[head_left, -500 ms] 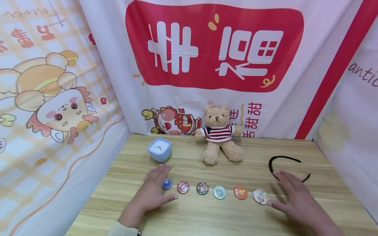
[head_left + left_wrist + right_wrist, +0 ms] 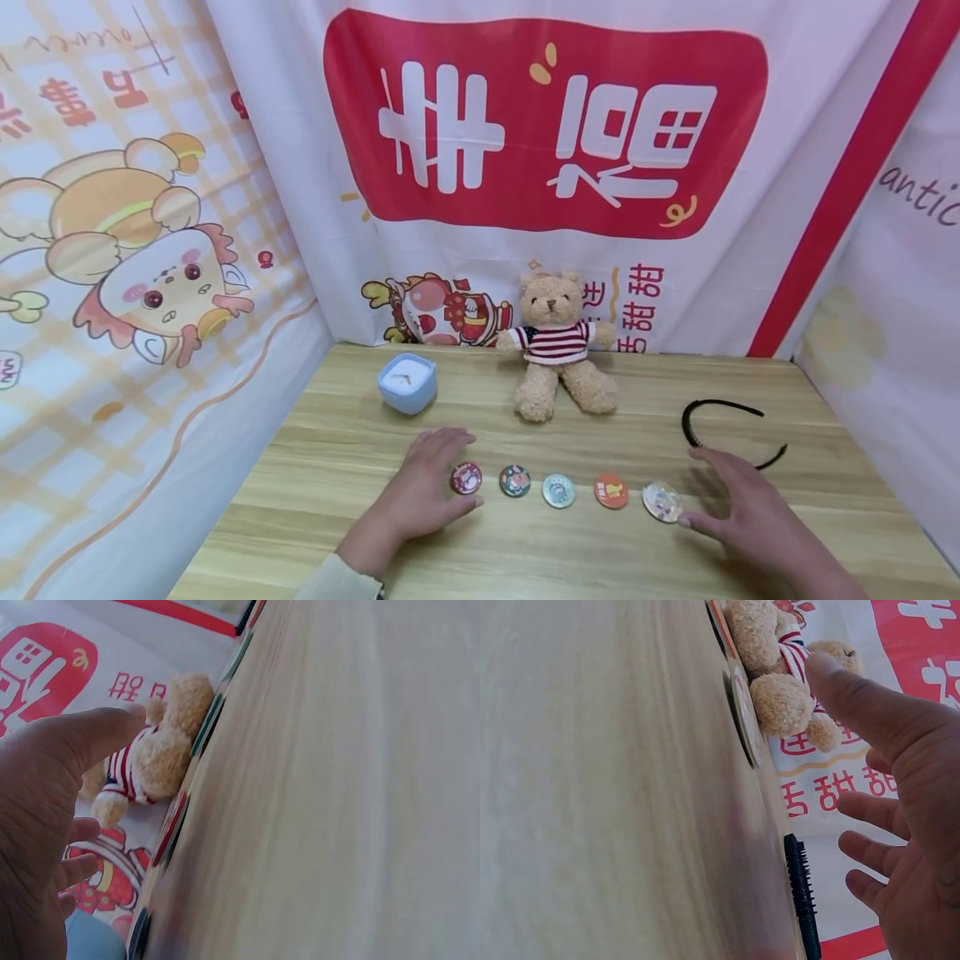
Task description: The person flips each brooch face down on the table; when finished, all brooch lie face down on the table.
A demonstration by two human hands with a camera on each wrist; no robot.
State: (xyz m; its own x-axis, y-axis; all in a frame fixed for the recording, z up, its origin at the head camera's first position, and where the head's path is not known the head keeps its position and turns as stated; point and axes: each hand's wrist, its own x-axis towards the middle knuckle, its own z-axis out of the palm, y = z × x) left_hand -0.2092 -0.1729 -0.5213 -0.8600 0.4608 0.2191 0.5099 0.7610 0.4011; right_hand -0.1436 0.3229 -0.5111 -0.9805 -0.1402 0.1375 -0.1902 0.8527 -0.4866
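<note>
A row of round badges lies on the wooden table. My left hand [image 2: 416, 496], fingers apart and holding nothing, hovers at the row's left end beside the dark red badge [image 2: 467, 478]. It hides the blue badge in the head view; that badge's dark edge [image 2: 139, 934] shows in the left wrist view. Rightward follow a dark green badge [image 2: 515, 481], a pale teal badge [image 2: 558, 491], an orange badge [image 2: 611, 491] and a whitish badge [image 2: 663, 502]. Beside the whitish one my right hand [image 2: 757, 521] is spread, its thumb near the rim, gripping nothing.
A light blue clock [image 2: 407, 383] stands at the back left of the table [image 2: 540, 558]. A teddy bear [image 2: 557, 346] in a striped shirt sits against the printed curtain [image 2: 712, 292]. Behind my right hand lies a black toothed headband [image 2: 688, 421].
My left hand has shifted right, from around the blue badge to the dark red one, covering the blue badge from the head view. My right hand has barely moved.
</note>
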